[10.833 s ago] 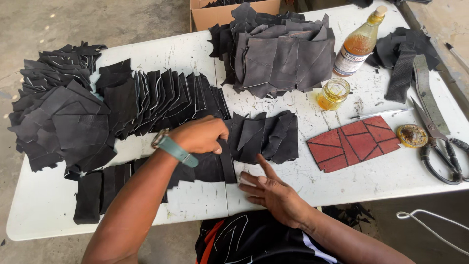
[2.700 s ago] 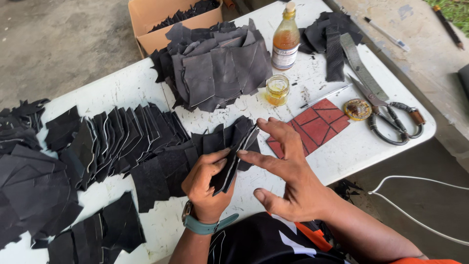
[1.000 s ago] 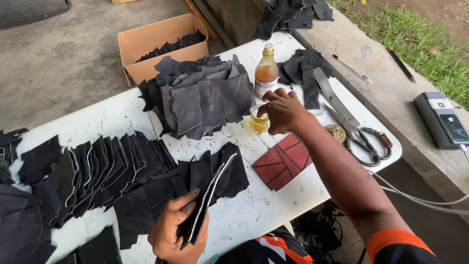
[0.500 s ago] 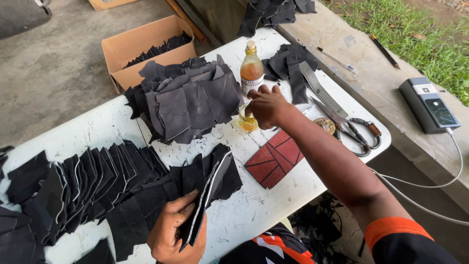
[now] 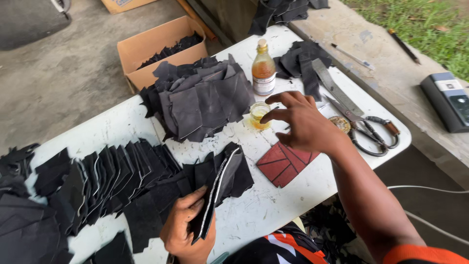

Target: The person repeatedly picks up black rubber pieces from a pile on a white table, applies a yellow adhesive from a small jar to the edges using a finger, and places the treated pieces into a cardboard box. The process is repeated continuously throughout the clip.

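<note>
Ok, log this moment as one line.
left hand: grips black pieces | right hand: fingertip over small jar | nearby: bottle, scissors, red pieces

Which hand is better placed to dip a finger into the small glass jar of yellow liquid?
Right. The right hand hovers open beside the small glass jar of yellow liquid, index finger pointing at it. The left hand is further away, gripping a stack of black leather pieces.

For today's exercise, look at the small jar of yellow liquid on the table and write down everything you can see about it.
The small jar is short, round and clear, like glass, open at the top and partly filled with yellow-amber liquid. It stands upright on the white table, just in front of the tall amber bottle and beside the heap of dark grey leather pieces. The right hand hovers by it, its forefinger tip at the rim; whether they touch is unclear.
</note>
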